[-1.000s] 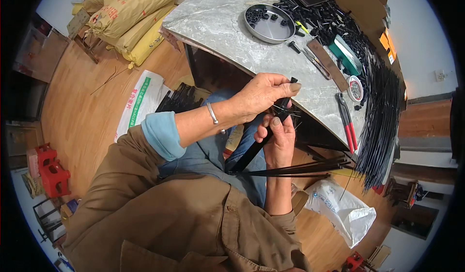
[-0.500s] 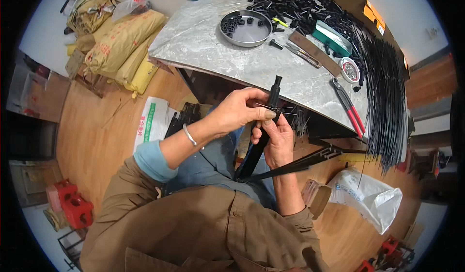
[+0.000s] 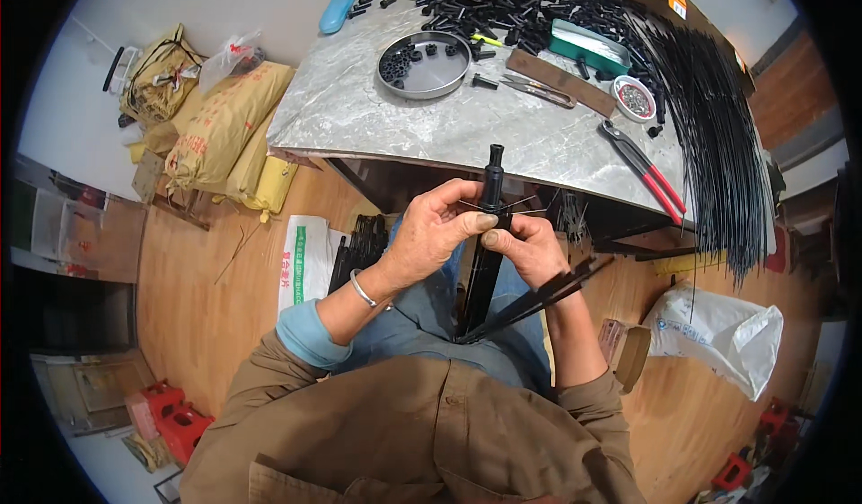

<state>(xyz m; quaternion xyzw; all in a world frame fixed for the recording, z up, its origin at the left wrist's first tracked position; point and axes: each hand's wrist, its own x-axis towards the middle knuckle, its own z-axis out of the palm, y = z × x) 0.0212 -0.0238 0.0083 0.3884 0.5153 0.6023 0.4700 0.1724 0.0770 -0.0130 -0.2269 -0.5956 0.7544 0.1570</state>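
In front of the table edge I hold a black stepped plastic tube (image 3: 494, 176), which looks like an umbrella runner, roughly upright. My left hand (image 3: 435, 230) pinches its lower collar between thumb and fingers. On the other side my right hand (image 3: 530, 245) grips just below, its thumb close to my left thumb. Thin wire ends (image 3: 530, 211) stick out sideways at the collar. Black ribs (image 3: 539, 302) hang below, some bunched down to my lap and some angling right past my right wrist. My fingers hide the joint itself.
A round metal tray (image 3: 424, 66) holds small black parts. Around it lie red-handled pliers (image 3: 645, 173), scissors (image 3: 539, 91), a cup of small metal bits (image 3: 634, 98), black tube parts (image 3: 548, 5) and a rod bundle (image 3: 709, 136). Sacks (image 3: 238, 118) stand left; a white bag (image 3: 718, 333) lies right.
The view has shifted, and the tube stands more upright. Both hands keep their grip at the collar. The ribs on the right have swung a little.
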